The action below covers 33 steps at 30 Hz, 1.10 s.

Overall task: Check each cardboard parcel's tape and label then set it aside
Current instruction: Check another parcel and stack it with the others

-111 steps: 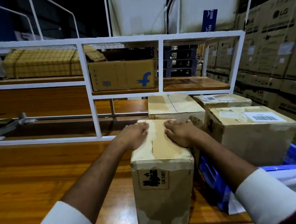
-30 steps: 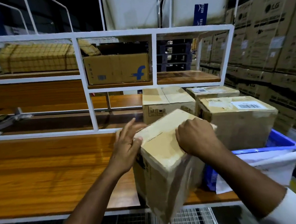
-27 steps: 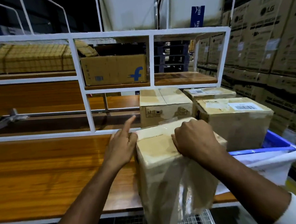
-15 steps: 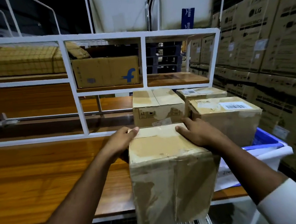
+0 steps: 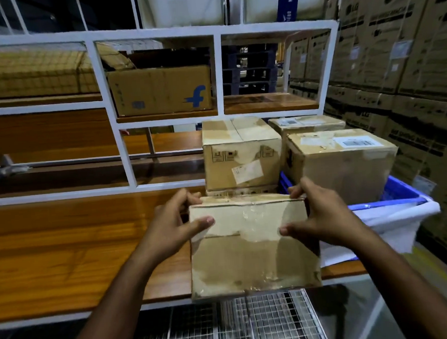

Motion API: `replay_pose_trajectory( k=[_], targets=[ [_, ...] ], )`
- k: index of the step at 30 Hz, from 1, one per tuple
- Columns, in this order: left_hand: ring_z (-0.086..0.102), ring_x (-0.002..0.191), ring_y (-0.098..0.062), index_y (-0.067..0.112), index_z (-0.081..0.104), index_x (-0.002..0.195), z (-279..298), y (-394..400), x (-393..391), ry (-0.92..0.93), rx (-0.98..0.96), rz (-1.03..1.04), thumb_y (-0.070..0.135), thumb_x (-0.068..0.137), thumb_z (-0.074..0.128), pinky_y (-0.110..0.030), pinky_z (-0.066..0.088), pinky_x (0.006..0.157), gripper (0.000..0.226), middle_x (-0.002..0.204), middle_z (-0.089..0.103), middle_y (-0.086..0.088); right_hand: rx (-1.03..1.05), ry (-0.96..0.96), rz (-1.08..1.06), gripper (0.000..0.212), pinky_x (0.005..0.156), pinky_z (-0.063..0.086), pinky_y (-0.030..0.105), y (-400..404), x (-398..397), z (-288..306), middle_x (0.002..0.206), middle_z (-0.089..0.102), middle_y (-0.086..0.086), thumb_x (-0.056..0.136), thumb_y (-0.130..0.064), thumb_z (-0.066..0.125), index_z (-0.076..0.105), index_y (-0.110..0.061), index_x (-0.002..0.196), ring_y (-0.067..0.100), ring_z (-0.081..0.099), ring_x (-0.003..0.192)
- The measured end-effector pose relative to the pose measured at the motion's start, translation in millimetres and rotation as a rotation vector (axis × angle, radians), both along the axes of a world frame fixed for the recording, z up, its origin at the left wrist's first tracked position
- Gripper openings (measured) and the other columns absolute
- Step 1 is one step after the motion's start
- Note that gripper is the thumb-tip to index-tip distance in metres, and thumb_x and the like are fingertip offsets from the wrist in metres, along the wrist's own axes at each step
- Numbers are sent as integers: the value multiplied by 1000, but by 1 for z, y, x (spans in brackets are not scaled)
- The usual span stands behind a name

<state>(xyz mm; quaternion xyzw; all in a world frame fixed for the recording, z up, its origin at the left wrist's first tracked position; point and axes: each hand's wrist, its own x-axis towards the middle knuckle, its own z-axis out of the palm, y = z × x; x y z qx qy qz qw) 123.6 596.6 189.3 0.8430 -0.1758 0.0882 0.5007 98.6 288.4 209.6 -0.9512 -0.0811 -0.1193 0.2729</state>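
The parcel (image 5: 252,244) is held up off the front edge of the worktop (image 5: 64,260), its broad taped face turned toward the person. Shiny clear tape crosses that face and runs along the top and bottom edges; it looks wrinkled and patchy, though the light is too dim to say whether it is peeling. The left hand (image 5: 168,226) grips the box's left side, thumb pressed on the front face and fingers curled round the top corner. The right hand (image 5: 323,215) grips the right side the same way, thumb on the front and fingers hooked over the upper corner.

Just behind the parcel stands a second box (image 5: 242,152) with a small white sticker on its near face, resting on another carton. To its right sits a larger box (image 5: 343,161) with a barcode label (image 5: 358,142) on top, and a flatter box (image 5: 306,123) lies behind that one. A blue crate (image 5: 396,194) with white sheeting draped over its rim holds the larger box. Farther back, a white shelf frame (image 5: 218,74) carries a carton with a blue letter mark (image 5: 161,90). Tall printed cartons (image 5: 407,50) are stacked along the right side.
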Motion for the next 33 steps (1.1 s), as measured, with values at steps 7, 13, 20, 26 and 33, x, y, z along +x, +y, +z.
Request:
replay_pose_trajectory(
  k=[7, 13, 20, 26, 33],
  targets=[
    [44, 130, -2, 28, 55, 92, -85, 7, -26, 98, 183, -7, 20, 70, 87, -2, 44, 82, 40, 146, 48, 12, -108, 193, 0, 71, 62, 50, 37, 19, -27, -82, 88, 63, -5, 53, -37, 86, 33, -31, 101, 18, 60, 72],
    [44, 127, 0, 45, 60, 109, -106, 19, -41, 113, 214, 89, 27, 63, 91, -16, 45, 97, 58, 142, 48, 25, -283, 256, 92, 93, 104, 41, 34, 32, -28, -106, 164, 12, -5, 78, -26, 72, 20, -43, 153, 26, 50, 132],
    [51, 109, 10, 39, 67, 97, -105, 95, -73, 138, 159, 255, 20, 52, 94, -6, 50, 72, 56, 126, 55, 32, -294, 208, 281, 90, 114, 35, 40, 107, -27, -113, 162, -2, -12, 88, -23, 68, 10, -46, 154, 27, 41, 140],
    [53, 101, 18, 25, 73, 101, -96, 139, -70, 159, 91, 334, 10, 54, 93, -8, 51, 75, 53, 118, 59, 30, -301, 188, 353, 88, 117, 26, 52, 157, -11, -116, 163, -3, -12, 92, -26, 65, 6, -47, 154, 34, 34, 142],
    [56, 94, 13, 20, 75, 96, -98, 166, -55, 236, 80, 347, 5, 48, 94, -5, 50, 71, 54, 106, 61, 34, -303, 173, 414, 81, 117, 24, 49, 175, 0, -112, 162, 0, -17, 94, -26, 63, 12, -44, 154, 30, 34, 143]
  ],
)
